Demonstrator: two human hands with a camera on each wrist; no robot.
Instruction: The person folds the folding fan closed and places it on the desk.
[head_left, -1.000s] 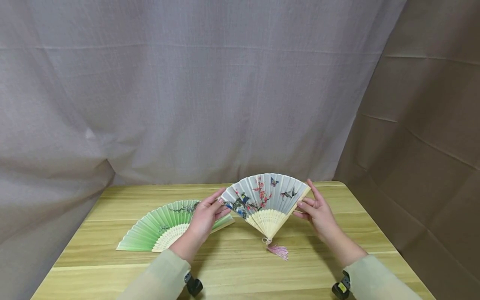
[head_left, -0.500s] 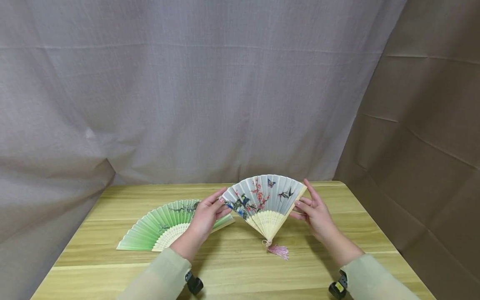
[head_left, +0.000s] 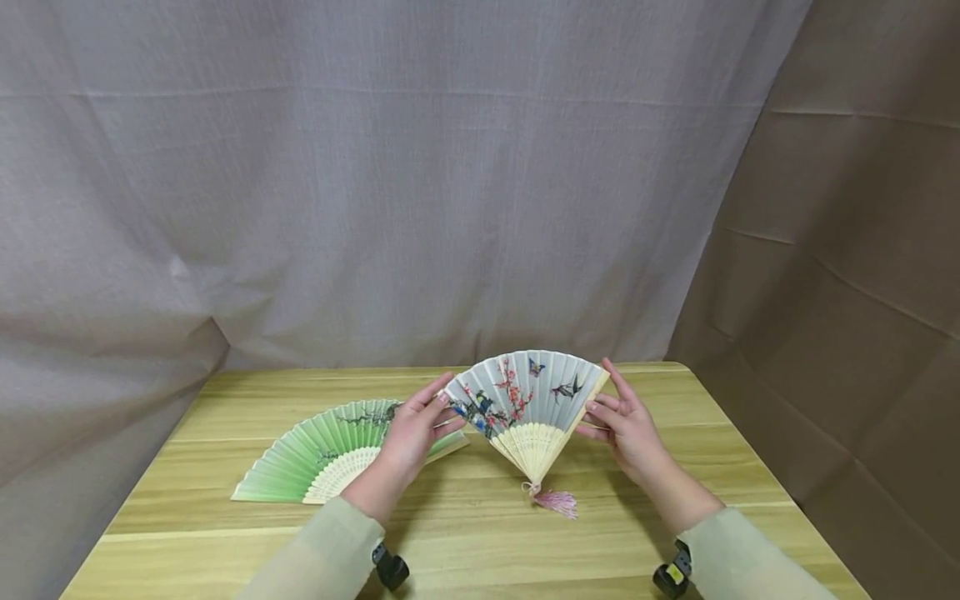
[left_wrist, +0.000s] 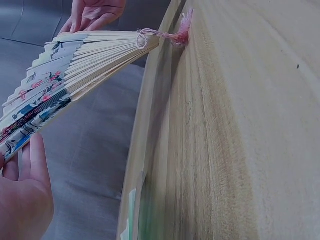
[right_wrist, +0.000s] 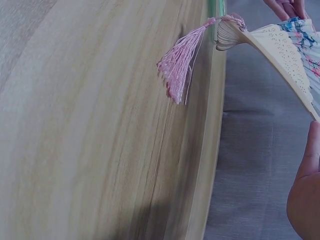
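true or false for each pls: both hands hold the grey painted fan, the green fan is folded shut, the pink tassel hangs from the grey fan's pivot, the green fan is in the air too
1. Both the left hand and the right hand hold the grey painted fan by its outer edges. True.
2. The green fan is folded shut. False: it lies spread open.
3. A pink tassel hangs from the grey fan's pivot. True.
4. The green fan is held in the air. False: it lies flat on the wooden table, with no hand gripping it.
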